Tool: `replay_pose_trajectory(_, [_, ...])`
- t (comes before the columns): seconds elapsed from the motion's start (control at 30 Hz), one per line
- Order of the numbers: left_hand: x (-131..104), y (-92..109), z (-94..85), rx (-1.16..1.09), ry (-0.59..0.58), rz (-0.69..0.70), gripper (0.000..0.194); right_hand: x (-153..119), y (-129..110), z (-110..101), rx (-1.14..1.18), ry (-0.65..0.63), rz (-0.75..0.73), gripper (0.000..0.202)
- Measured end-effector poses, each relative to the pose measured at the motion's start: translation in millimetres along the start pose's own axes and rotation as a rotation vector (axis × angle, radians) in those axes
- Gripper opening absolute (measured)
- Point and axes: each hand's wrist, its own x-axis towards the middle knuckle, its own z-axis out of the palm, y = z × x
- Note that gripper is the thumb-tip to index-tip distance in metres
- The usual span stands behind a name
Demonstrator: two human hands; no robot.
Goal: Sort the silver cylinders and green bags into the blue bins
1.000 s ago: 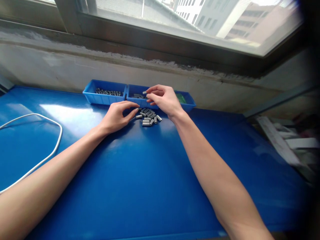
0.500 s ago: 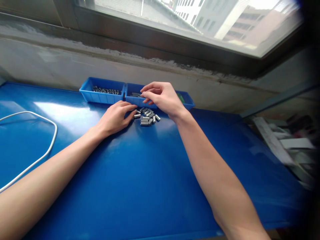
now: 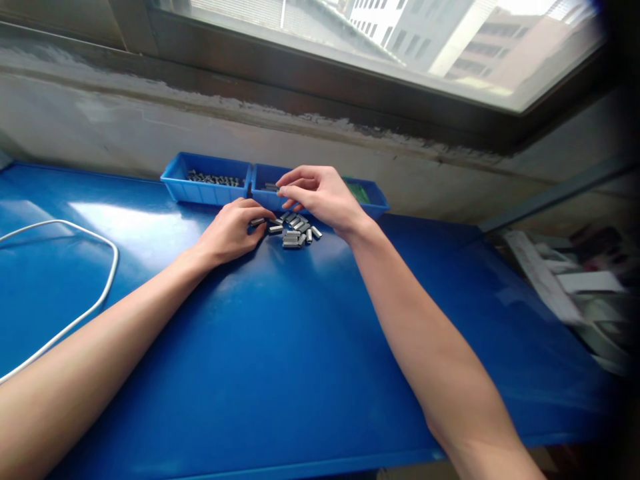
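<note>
My left hand rests on the blue table at the left side of a loose pile of short metal cylinders. Its thumb and index finger close around one short metal cylinder. My right hand is raised just in front of the middle blue bin, thumb and fingertips pinched together. Whatever those fingertips hold, if anything, is too small to make out. A few grey metal pieces show inside the middle bin, partly covered by my right hand.
A blue bin of small screws stands at the left. On the right, another blue bin holds something green. A white cable curves over the table's left side. Behind the bins are a wall and window.
My left hand has drawn slightly away from the pile with a metal cylinder now visible between thumb and finger. My right hand has shifted slightly left.
</note>
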Motion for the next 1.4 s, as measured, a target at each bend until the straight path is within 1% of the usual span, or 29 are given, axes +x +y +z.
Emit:
replay_pose_trajectory(0.13, [1, -1, -0.5, -0.042, 0.032, -0.053, 0.031, 0, 2, 2, -0.009, -0.036, -0.021, 0.012])
replay_pose_trajectory(0.23, [0, 1, -0.9, -0.103, 0.124, -0.101, 0.029, 1, 4, 2, 0.002, -0.048, -0.041, 0.012])
replay_pose_trajectory(0.33, [1, 4, -1.4, -0.274, 0.215, -0.197, 0.029, 1, 5, 1, 0.004, -0.046, -0.040, 0.013])
replay_pose_trajectory(0.43, [1, 5, -2.4, -0.408, 0.262, -0.265, 0.028, 1, 6, 3, -0.004, -0.044, -0.025, 0.012])
replay_pose_trajectory(0.53, [1, 5, -3.9, -0.433, 0.270, -0.281, 0.027, 1, 7, 4, -0.016, -0.042, -0.001, 0.011])
replay_pose_trajectory(0.6, [2, 5, -5.2, -0.468, 0.268, -0.292, 0.031, 1, 7, 4, -0.028, -0.047, 0.008, 0.011])
replay_pose_trajectory(0.7, [2, 5, -7.2, -0.554, 0.282, -0.306, 0.046, -1, 8, 3, -0.060, -0.070, 0.009, 0.015])
replay_pose_trajectory(0.8, [3, 7, -9.3, -0.606, 0.302, -0.330, 0.060, -3, 7, 2, -0.087, -0.128, 0.008, 0.024])
replay_pose_trajectory(0.9, [3, 9, -10.6, -0.609, 0.323, -0.337, 0.069, -6, 5, 4, -0.054, -0.200, 0.004, 0.032])
replay_pose_trajectory(0.97, [3, 9, -10.8, -0.614, 0.326, -0.331, 0.073, -6, 4, 6, -0.011, -0.240, 0.009, 0.032])
replay_pose_trajectory(1.1, [2, 12, -11.3, -0.634, 0.332, -0.320, 0.073, -6, 3, 8, 0.067, -0.271, 0.036, 0.022])
replay_pose_trajectory(1.27, [3, 15, -11.6, -0.609, 0.337, -0.329, 0.071, -6, 4, 10, 0.127, -0.292, 0.092, 0.022])
replay_pose_trajectory(1.33, [4, 13, -10.3, -0.605, 0.337, -0.317, 0.069, -5, 4, 8, 0.134, -0.266, 0.094, 0.020])
replay_pose_trajectory(1.4, [5, 10, -8.4, -0.600, 0.335, -0.308, 0.061, -3, 5, 5, 0.115, -0.210, 0.087, 0.020])
